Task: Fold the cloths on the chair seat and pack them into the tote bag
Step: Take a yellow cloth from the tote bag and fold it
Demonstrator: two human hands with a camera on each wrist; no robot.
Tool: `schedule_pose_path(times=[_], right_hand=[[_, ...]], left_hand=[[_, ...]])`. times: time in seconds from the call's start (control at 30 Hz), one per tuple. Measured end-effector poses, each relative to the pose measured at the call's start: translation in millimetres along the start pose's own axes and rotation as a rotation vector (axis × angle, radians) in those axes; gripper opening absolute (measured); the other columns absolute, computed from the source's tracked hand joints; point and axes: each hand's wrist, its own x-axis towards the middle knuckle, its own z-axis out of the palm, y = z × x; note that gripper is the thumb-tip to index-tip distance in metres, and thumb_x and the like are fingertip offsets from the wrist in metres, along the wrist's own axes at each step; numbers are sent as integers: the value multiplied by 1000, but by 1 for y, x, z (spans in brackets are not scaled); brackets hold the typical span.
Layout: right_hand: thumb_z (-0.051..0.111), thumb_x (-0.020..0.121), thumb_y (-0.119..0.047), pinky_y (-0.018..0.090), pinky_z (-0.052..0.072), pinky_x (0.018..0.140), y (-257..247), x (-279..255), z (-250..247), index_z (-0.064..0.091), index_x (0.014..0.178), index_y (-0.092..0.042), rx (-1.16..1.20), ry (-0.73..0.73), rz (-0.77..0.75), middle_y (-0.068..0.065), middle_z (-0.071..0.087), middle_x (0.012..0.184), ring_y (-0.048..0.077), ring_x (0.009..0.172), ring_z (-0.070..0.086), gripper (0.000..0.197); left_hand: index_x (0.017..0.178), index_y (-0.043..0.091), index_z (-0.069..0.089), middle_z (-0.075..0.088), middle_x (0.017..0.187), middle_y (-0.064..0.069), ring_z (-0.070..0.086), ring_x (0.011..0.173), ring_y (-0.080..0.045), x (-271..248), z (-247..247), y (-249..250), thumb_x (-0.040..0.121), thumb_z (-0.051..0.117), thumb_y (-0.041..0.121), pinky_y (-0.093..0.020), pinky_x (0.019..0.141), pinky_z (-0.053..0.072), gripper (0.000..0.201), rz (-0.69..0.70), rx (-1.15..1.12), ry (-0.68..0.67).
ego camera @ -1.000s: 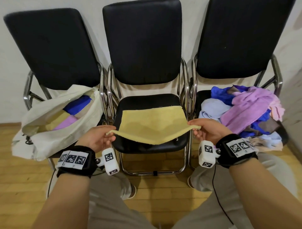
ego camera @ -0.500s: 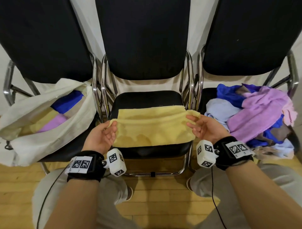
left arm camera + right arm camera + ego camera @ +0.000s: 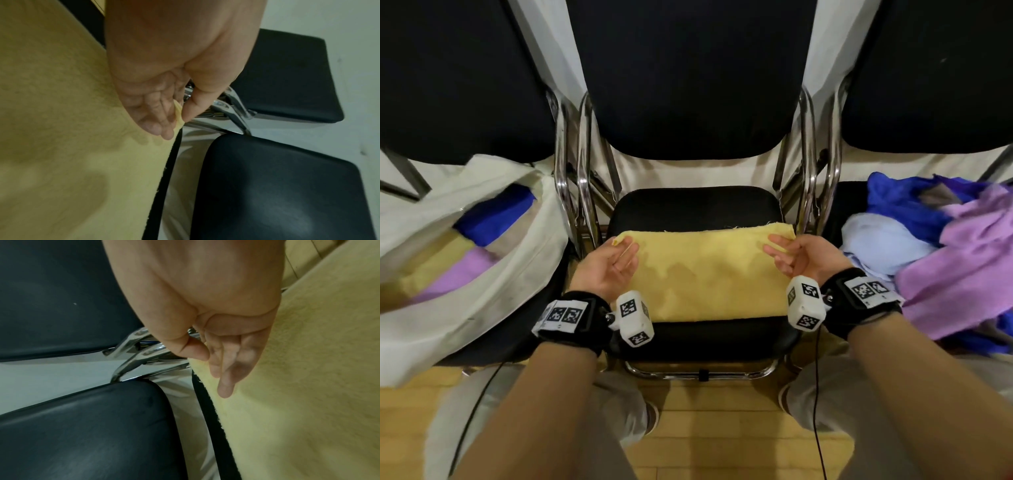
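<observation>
A yellow cloth lies folded in half on the middle chair's black seat. My left hand is at its far left corner; in the left wrist view the thumb and forefinger pinch a sliver of the yellow cloth. My right hand hovers palm-up at the far right corner. In the right wrist view its fingers lie straight over the cloth's edge, with no fabric between thumb and forefinger. The white tote bag gapes on the left chair.
The tote holds folded blue, yellow and purple cloths. A loose pile of blue, light blue and purple cloths fills the right chair's seat. Chrome chair frames stand between the seats. Wooden floor and my knees are below.
Both hands carried the near edge of the yellow cloth away from me and laid it onto the far edge. The right hand's fingers have straightened and the camera moved closer.
</observation>
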Motion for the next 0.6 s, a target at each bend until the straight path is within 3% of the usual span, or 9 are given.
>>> schedule_pose_path(times=[0.17,0.23,0.33,0.43,0.53,0.6], right_hand=[[35,91,4,21,53,48,-3,10,5,53,131,0,0,21,40,20,67,114,18,55,68,44],[36,88,3,22,54,50,-1,13,7,53,132,0,11,44,36,20,68,115,19,58,68,48],[35,86,5,25,58,57,3,20,8,54,128,0,54,74,0,15,65,127,21,74,75,46],[34,86,6,27,58,68,7,24,6,58,124,1,76,98,-12,13,67,123,23,91,74,46],[33,86,7,32,60,81,12,29,4,51,136,0,83,93,-43,11,62,134,26,105,70,53],[34,86,10,41,55,96,16,31,3,37,147,-10,99,75,-103,9,59,135,31,114,65,64]], left_hand=[[140,13,49,68,126,-6,68,108,-21,22,2,-2,96,52,-3,-31,74,53,47,-11,-3,33],[136,13,50,66,128,-6,68,107,-21,26,3,-3,96,51,-3,-31,73,53,43,-2,-6,37],[137,14,50,66,128,-7,68,107,-21,32,2,-6,96,50,-4,-31,70,54,44,6,-7,43],[138,14,48,66,129,-8,68,106,-22,35,1,-8,97,46,-6,-32,71,54,46,16,-3,56],[137,14,46,63,132,-10,67,109,-24,35,1,-12,97,43,-8,-35,76,54,46,33,-6,57],[138,17,45,62,132,-10,65,111,-28,33,1,-15,96,41,-10,-40,82,55,50,63,-18,58]])
